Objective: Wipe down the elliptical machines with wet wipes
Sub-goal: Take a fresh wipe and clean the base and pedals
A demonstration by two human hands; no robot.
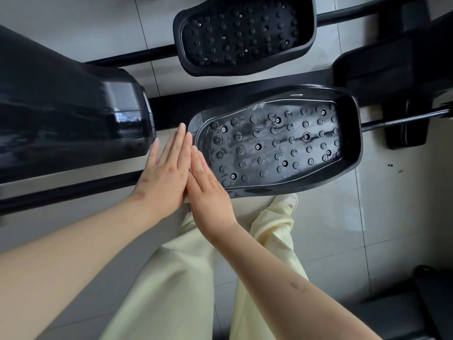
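Observation:
The near black elliptical pedal has a studded footbed that shines wet in streaks. A second studded pedal lies beyond it. My left hand and my right hand are held palm to palm with straight fingers, just off the near pedal's left end. A sliver of white wet wipe shows between the palms; most of it is hidden.
The glossy black machine housing fills the left. Black rails run across the pale tiled floor. My legs in cream trousers stand below the pedal. Another dark machine part sits at the lower right.

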